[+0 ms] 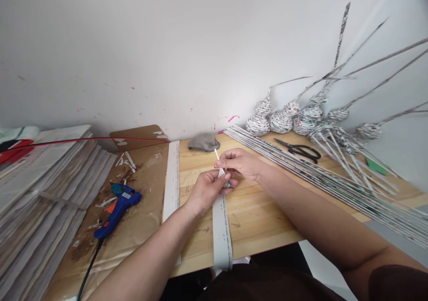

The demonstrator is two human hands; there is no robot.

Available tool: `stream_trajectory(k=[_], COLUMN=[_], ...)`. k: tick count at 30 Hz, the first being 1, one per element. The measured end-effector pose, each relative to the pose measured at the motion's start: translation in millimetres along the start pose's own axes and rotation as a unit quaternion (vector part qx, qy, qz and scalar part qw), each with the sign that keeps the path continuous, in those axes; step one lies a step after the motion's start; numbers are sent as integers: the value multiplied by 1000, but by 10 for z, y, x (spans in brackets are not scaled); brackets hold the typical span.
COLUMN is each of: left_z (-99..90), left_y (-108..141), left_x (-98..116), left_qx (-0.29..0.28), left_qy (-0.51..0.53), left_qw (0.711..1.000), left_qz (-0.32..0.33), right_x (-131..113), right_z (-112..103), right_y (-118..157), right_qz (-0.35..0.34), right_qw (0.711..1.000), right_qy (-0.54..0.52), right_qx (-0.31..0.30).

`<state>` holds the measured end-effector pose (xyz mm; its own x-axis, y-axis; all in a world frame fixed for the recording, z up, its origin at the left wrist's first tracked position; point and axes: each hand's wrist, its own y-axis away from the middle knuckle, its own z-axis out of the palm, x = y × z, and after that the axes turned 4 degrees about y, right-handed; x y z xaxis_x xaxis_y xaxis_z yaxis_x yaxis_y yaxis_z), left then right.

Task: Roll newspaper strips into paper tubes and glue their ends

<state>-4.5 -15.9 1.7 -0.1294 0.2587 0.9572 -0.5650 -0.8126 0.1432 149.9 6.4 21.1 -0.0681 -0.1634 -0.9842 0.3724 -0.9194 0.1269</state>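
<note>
A long printed paper strip (220, 229) hangs from my fingers over the table's front edge. Its upper end is rolled into a thin white tube that pokes out above my hands. My left hand (210, 187) pinches the strip where flat paper turns into roll. Just above it, my right hand (239, 163) has thumb and fingertips closed on the rolled tip. Both hands are close together over the wooden table. Behind them lies a grey cloth (203, 142). Left of them a flat stack of paper strips (173, 171) runs along the table.
A blue glue gun (118, 212) lies on stained brown paper, beside stacked newspapers (50, 189). At right are a bundle of rolled paper sticks (284, 162), black scissors (299, 150) and several woven paper gourd shapes (281, 121) with long protruding sticks.
</note>
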Motion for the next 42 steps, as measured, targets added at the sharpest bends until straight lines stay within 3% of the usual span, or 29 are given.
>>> stream_trajectory(k=[6,12,21,27,33,39,42], left_z=[14,-20,-4,-37,-18,-42,-38], left_y=[6,-2,-9,-24,-22,-19,-14], left_x=[15,13,1,-4,-11,20,22], left_qx=[-25,-24,-2,-6,-9,-13,-12], left_qy=[10,30,14,27,5,20,23], left_qw=[1000,999,1000,1000,1000,1000,1000], left_qz=[10,16,3,5,9,5,11], right_x=[0,5,54,43,77,67,77], right_z=[28,-38,11,12,22,4,-15], right_y=[7,-2,-31,-20,-56,-31,-38], right_qz=[14,-8,-4,3,8,3,-9], right_qw=[1000,997,999,999,998,1000,1000], right_qy=[-12,16,-2,20,-25,5,4], right_qx=[4,-69,34,-28,51,-30,-26])
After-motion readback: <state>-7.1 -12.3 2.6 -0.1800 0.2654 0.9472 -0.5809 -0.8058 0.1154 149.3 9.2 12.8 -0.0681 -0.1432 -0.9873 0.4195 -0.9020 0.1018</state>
